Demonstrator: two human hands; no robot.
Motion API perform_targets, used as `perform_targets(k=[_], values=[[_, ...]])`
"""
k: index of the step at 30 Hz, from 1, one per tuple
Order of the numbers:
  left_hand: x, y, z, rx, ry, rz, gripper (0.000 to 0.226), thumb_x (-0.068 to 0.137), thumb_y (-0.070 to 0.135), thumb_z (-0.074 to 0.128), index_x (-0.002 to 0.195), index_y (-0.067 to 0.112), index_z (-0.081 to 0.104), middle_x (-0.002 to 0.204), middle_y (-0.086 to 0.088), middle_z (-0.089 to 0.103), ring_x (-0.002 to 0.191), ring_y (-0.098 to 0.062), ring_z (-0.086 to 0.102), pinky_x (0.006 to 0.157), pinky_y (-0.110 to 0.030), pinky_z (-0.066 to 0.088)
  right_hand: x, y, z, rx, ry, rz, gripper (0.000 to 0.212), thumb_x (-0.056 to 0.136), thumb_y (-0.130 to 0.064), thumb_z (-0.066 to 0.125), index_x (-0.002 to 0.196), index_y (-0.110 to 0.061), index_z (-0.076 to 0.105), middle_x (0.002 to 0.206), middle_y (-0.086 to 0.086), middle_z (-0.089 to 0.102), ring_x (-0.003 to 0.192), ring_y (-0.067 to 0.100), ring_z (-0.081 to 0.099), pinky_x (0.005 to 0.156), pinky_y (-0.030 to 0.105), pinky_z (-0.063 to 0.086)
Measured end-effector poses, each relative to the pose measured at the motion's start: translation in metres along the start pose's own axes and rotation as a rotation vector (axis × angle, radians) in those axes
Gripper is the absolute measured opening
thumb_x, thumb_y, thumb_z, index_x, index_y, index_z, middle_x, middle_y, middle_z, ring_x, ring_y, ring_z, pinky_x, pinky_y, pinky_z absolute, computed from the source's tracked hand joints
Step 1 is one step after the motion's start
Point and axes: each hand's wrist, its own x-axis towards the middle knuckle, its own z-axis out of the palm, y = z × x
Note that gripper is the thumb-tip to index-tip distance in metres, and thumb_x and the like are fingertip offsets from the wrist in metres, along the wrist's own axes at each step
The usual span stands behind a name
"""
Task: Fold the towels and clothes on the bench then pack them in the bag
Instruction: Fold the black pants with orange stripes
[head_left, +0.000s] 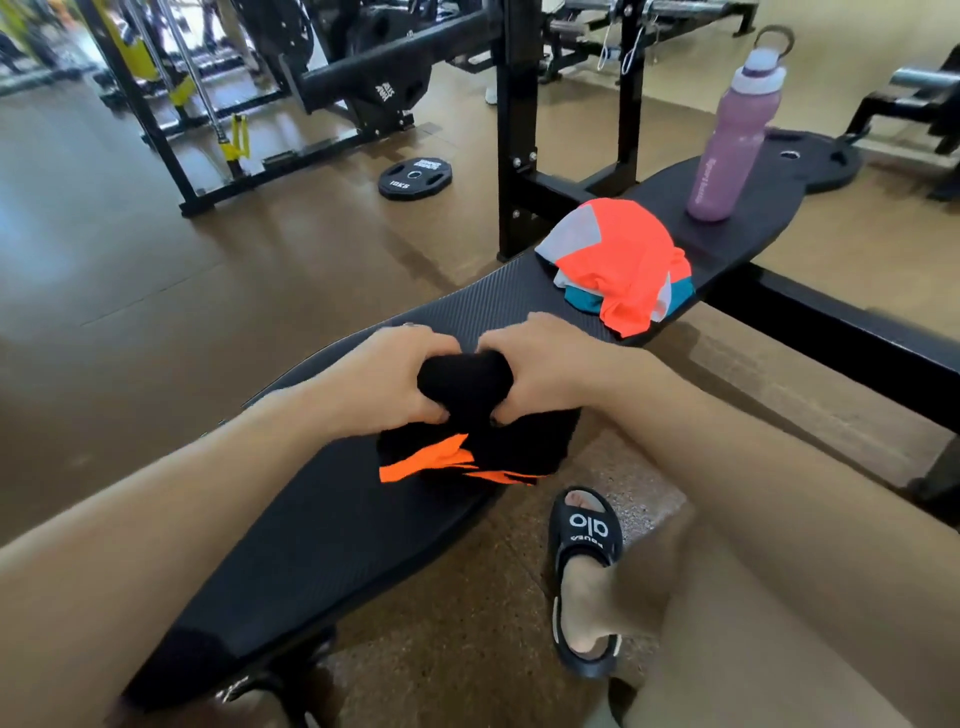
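Both hands, the left hand (387, 376) and right hand (540, 364), grip a bunched black-and-orange garment (467, 415) on the surface (322, 519); beyond the garment lies an orange clothes pile (623, 260).

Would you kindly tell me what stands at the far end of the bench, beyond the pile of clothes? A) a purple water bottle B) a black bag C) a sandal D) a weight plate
A: the purple water bottle stands upright on the bench past the orange clothes.
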Motion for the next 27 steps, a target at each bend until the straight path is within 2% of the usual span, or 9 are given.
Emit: perform_targets(k=[2,4,7,10,12,15,18,23,27], values=[[-0.011,0.021,-0.012,0.048,0.063,0.08,0.036,0.069,0.023,0.085,0.096,0.03,0.063,0.092,0.012,0.058,0.09,-0.001,0.054,0.076,-0.025,0.043,-0.019,-0.005,-0.014,0.18,-0.072,0.021,0.032,0.067,-0.037,0.083,0.089,-0.037,0.06,0.089,-0.012,0.066,0.088,0.013,0.065,0.075,0.034,0.05],[-0.022,0.037,-0.023,-0.035,0.167,0.054,0.048,0.064,0.025,0.089,0.101,0.03,0.06,0.095,0.011,0.062,0.091,-0.002,0.057,0.077,-0.028,0.046,-0.044,-0.012,-0.027,0.258,-0.031,0.031,0.027,0.068,-0.032,0.083,0.085,-0.037,0.062,0.086,-0.011,0.068,0.081,0.009,0.065,0.071,0.032,0.051],[-0.039,0.058,-0.034,-0.405,0.22,-0.109,0.06,0.062,0.039,0.092,0.111,0.032,0.059,0.103,0.009,0.072,0.095,-0.006,0.069,0.083,-0.03,0.056,-0.091,-0.021,-0.049,0.439,0.088,0.096,0.025,0.073,-0.022,0.081,0.088,-0.034,0.065,0.086,-0.011,0.07,0.082,0.007,0.067,0.072,0.03,0.051],[-0.049,0.082,-0.036,-0.645,0.066,-0.088,0.023,0.09,0.029,0.073,0.111,0.031,0.065,0.1,0.013,0.078,0.094,-0.004,0.073,0.094,-0.032,0.055,-0.138,-0.025,-0.07,0.599,0.184,0.186,0.028,0.073,-0.018,0.081,0.097,-0.027,0.071,0.092,-0.003,0.075,0.087,0.015,0.071,0.081,0.036,0.058],[-0.051,0.103,-0.038,-0.612,0.043,-0.017,0.016,0.097,0.025,0.064,0.111,0.031,0.066,0.1,0.013,0.078,0.093,-0.004,0.073,0.091,-0.029,0.055,-0.167,-0.027,-0.082,0.593,0.238,0.229,0.031,0.071,-0.019,0.082,0.1,-0.024,0.071,0.092,-0.003,0.075,0.087,0.015,0.072,0.08,0.036,0.058],[-0.05,0.14,-0.041,-0.524,0.034,0.106,0.008,0.098,0.024,0.064,0.105,0.025,0.067,0.091,0.01,0.077,0.083,-0.003,0.072,0.078,-0.021,0.059,-0.21,-0.033,-0.095,0.586,0.324,0.301,0.029,0.071,-0.017,0.081,0.09,-0.032,0.066,0.086,-0.011,0.072,0.084,0.009,0.069,0.073,0.028,0.051],[-0.047,0.178,-0.04,-0.604,-0.016,0.214,0.012,0.098,0.015,0.063,0.105,0.024,0.064,0.08,0.012,0.074,0.074,-0.001,0.07,0.064,-0.014,0.055,-0.257,-0.038,-0.1,0.639,0.383,0.367,0.034,0.074,-0.011,0.078,0.102,-0.027,0.068,0.099,-0.004,0.074,0.095,0.016,0.07,0.082,0.035,0.054],[-0.029,0.22,-0.015,-0.685,-0.16,0.328,0.031,0.093,0.016,0.07,0.123,0.022,0.063,0.1,0.005,0.076,0.089,-0.008,0.072,0.077,-0.022,0.057,-0.328,-0.04,-0.091,0.682,0.477,0.5,0.042,0.074,-0.009,0.077,0.112,-0.025,0.066,0.102,0.0,0.075,0.095,0.019,0.071,0.091,0.047,0.056],[-0.01,0.249,0.035,-0.478,-0.358,0.438,0.036,0.089,0.026,0.076,0.122,0.026,0.062,0.111,0.01,0.072,0.099,-0.002,0.068,0.087,-0.024,0.055,-0.375,-0.03,-0.044,0.674,0.501,0.697,0.047,0.071,-0.013,0.077,0.113,-0.031,0.065,0.101,-0.006,0.074,0.097,0.017,0.07,0.092,0.049,0.055]])
